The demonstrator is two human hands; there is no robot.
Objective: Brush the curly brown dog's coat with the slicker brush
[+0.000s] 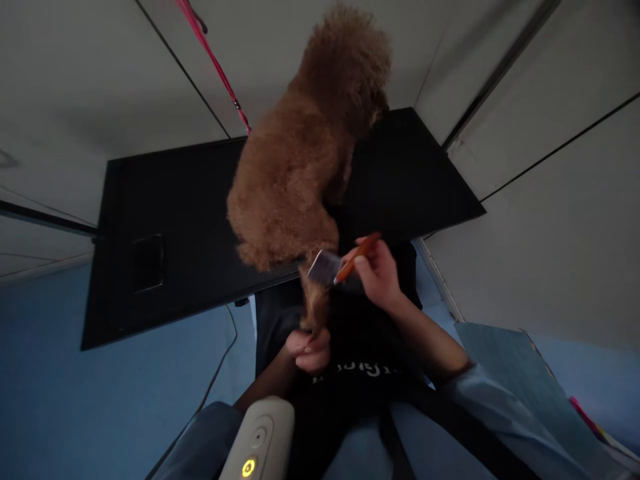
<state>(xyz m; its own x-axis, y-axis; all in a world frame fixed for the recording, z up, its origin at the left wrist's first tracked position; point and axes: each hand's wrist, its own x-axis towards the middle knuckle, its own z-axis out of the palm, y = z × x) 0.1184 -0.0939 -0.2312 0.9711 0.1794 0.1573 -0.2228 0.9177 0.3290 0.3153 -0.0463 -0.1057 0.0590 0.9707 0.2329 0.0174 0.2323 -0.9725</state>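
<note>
A small brown curly-haired dog (300, 153) stands on a black grooming table (175, 247), facing away from me. My left hand (310, 350) is closed around the tuft at the end of the dog's tail (314, 300), pulling it toward me. My right hand (377, 270) grips the orange handle of a slicker brush (333, 267), whose metal head rests against the tail just below the dog's rump.
A red leash (215, 63) runs from above down to the dog's neck. A white device with a lit yellow button (260, 443) hangs at my chest. Grey wall panels surround the table. A cable (220, 363) trails over the blue floor at left.
</note>
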